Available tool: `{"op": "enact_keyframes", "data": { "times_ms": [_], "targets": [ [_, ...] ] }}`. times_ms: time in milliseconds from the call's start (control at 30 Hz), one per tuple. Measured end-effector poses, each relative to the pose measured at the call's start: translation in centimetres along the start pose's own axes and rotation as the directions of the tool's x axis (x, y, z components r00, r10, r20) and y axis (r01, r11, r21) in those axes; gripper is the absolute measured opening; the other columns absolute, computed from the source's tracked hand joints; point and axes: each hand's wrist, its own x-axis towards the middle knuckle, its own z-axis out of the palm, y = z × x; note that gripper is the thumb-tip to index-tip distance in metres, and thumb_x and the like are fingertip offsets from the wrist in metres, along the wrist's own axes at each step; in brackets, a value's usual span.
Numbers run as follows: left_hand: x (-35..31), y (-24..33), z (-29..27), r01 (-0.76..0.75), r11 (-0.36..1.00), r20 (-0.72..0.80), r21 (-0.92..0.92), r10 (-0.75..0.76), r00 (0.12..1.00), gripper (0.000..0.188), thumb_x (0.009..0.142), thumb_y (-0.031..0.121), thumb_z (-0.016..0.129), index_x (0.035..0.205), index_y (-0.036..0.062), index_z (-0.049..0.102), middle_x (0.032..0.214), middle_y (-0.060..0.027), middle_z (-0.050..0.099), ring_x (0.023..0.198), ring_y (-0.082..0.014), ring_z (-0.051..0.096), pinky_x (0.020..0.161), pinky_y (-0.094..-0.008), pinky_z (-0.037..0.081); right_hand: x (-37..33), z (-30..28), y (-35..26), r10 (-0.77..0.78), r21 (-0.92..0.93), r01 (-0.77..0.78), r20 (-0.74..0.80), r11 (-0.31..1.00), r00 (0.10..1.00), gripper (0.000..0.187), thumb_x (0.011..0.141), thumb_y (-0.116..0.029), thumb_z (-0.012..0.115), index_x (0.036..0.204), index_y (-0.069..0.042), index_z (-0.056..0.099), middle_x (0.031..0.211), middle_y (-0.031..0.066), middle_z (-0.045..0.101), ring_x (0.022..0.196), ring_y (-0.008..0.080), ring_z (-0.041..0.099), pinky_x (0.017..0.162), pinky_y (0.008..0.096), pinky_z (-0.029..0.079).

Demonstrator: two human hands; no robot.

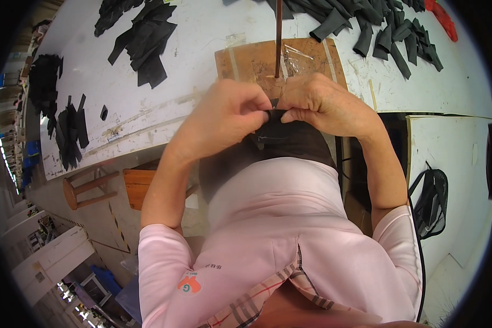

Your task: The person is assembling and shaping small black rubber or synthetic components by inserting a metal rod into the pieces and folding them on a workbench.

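Observation:
Close together above my dark-clad lap, both hands pinch a small piece of black fabric point(275, 105), which shows only in part between the fingers. My left hand point(232, 106) is closed, thumb against the curled fingers, at the left end of the piece. From the other side, my right hand point(322, 104) pinches it with thumb and fingertips. Just beyond the fingertips stands a thin brown rod point(279, 38), rising from a worn brown board point(246, 60) with clear tape on it. The fabric's lower part is hard to tell from the dark clothing behind it.
Flat black fabric strips point(145, 46) lie in piles on the white table point(197, 27) at the left. Several black fabric tubes point(366, 35) are heaped at the far right, beside a red cloth point(441, 21). A black mesh bag point(431, 202) is at the right; a wooden stool point(87, 186) stands lower left.

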Motion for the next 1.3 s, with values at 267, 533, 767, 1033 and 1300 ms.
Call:
{"op": "enact_keyframes", "data": {
  "times_ms": [267,533,767,1033,1300],
  "targets": [
    [0.9,-1.9,5.0,-0.338,0.939,-0.649,-0.070,0.214,0.730,0.003,0.073,-0.002,0.057,0.076,-0.0009,0.056,0.058,-0.0028,0.054,0.051,-0.0043,0.049,0.045,-0.0199,0.039,-0.8,3.6,-1.9,0.186,0.113,-0.148,-0.594,0.982,0.782,0.025,0.067,-0.016,0.068,0.083,-0.001,0.057,0.072,0.0085,0.053,0.063,0.0175,0.050,0.055,0.0266,0.040],
    [1.9,-2.1,6.1,-0.293,0.868,-0.800,0.401,0.488,0.349,0.005,0.071,-0.004,0.059,0.075,0.0000,0.058,0.058,0.0007,0.056,0.045,-0.0031,0.047,0.041,-0.0192,0.037,0.5,4.7,-1.0,-0.053,-0.272,-0.154,-0.626,0.950,0.778,0.015,0.066,0.001,0.061,0.080,0.001,0.055,0.068,0.0109,0.049,0.059,0.0238,0.051,0.051,0.0315,0.041],
    [1.5,-2.4,2.7,-0.321,0.424,-0.349,-0.847,0.012,0.937,0.019,0.072,-0.005,0.056,0.090,0.0000,0.052,0.070,-0.0033,0.057,0.045,-0.0012,0.041,0.036,-0.0140,0.029,0.8,4.1,-0.2,0.264,0.177,-0.196,-0.652,0.965,0.711,0.005,0.069,0.002,0.058,0.074,0.001,0.057,0.063,0.0051,0.050,0.050,0.0127,0.046,0.045,0.0248,0.037],
    [2.4,-1.2,4.0,-0.346,0.897,-0.639,-0.274,0.099,0.763,0.018,0.071,-0.006,0.053,0.089,-0.0025,0.053,0.075,-0.0055,0.059,0.054,-0.0010,0.048,0.045,-0.0137,0.035,0.7,3.9,-0.2,0.512,0.977,0.162,-0.069,-0.139,0.856,0.010,0.078,-0.011,0.060,0.080,-0.002,0.055,0.065,0.0018,0.049,0.057,0.0066,0.040,0.046,0.0184,0.032],
    [2.5,-1.2,2.6,-0.233,0.409,-0.287,-0.882,-0.075,0.955,0.018,0.073,-0.007,0.053,0.089,0.0001,0.050,0.069,-0.0042,0.056,0.035,-0.0014,0.033,0.031,-0.0154,0.024,0.3,3.5,1.9,0.602,0.989,0.015,-0.101,0.147,0.792,0.016,0.081,-0.017,0.059,0.072,-0.006,0.050,0.063,-0.0022,0.045,0.052,0.0064,0.040,0.048,0.0165,0.034]
  ]
}}
